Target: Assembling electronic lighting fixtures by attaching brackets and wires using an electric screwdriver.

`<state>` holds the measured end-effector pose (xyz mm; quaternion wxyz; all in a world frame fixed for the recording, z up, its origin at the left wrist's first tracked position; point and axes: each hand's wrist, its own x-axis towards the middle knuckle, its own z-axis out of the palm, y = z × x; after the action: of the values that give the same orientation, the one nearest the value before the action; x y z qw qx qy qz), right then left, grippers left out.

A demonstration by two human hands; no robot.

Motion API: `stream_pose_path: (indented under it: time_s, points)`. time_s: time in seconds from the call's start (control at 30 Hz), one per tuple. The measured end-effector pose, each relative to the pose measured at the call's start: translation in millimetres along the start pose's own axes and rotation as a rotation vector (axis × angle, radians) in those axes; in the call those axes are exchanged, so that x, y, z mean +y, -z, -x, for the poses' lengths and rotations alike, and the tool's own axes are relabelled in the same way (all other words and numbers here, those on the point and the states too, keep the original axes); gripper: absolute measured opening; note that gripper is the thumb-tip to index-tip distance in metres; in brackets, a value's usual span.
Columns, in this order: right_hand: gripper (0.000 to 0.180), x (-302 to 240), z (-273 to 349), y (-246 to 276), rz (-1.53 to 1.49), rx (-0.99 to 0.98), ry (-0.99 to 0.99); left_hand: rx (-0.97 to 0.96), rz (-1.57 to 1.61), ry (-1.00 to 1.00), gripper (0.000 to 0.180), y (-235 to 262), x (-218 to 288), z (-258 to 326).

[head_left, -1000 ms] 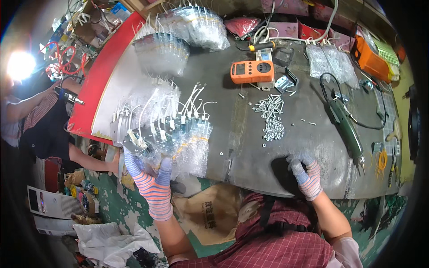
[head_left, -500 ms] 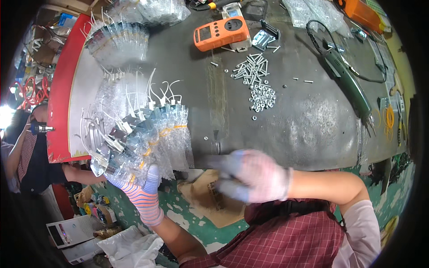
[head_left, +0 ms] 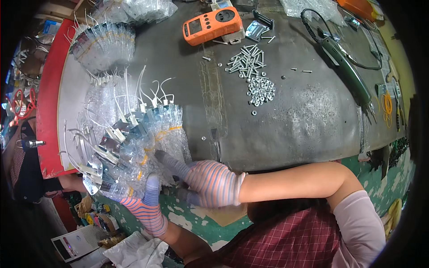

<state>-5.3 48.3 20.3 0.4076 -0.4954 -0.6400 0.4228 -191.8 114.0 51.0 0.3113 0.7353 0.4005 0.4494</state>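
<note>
Bundle of clear bagged metal brackets with white leads (head_left: 134, 143), near left edge of the workbench (head_left: 286, 125): left hand (head_left: 145, 207) grips it from below, right hand (head_left: 208, 181) fingers spread upon it; gathering step, firmer two-handed hold needed next.

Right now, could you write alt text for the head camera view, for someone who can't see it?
A person in striped work gloves grips a fanned stack of clear plastic bags holding small metal parts with white wires: the left hand holds it from below, and the right hand reaches across onto it. On the grey workbench behind lie loose screws and nuts, an orange meter and a green power tool.
</note>
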Motion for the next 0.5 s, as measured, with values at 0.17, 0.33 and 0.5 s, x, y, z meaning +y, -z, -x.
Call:
stream_pose_path:
  time_s: [0.17,0.33,0.5]
  points:
    - [0.085,10.9,-3.9,7.9,-0.191,0.081,-0.262,0.087,0.252,0.122,0.102,18.1,-32.3,8.2]
    - [0.08,14.1,-5.4,9.7,-0.278,0.047,-0.274,0.187,0.489,0.244,0.101,34.3,-65.5,-1.2]
    - [0.088,9.7,-1.3,7.5,-0.281,0.295,-0.186,-0.193,0.851,0.314,0.093,42.2,-83.7,16.2]
